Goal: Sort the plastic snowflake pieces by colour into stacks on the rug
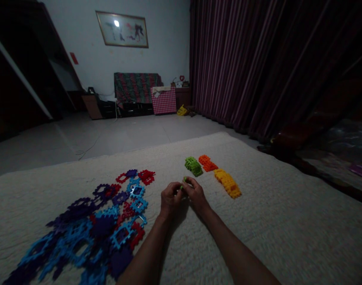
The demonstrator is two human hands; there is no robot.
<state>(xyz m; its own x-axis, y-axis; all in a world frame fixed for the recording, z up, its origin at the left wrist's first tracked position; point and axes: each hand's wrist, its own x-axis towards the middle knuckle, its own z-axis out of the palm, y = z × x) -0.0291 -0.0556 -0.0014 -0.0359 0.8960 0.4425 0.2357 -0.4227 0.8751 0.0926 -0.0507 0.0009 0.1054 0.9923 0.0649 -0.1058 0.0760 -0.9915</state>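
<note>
Left hand (170, 196) and right hand (196, 194), fingers closed, grip a green piece (185, 179) just short of the green stack (194, 166) (its long axis slanting near-rightward, right hand nearer).

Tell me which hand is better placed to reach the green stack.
Probably the right hand: it is just on the near side of the green stack, while the left hand is farther left. Both hands seem to hold a green piece, though.

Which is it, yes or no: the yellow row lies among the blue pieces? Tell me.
No, the yellow row lies right of the right hand, apart from the blue pieces.
</note>
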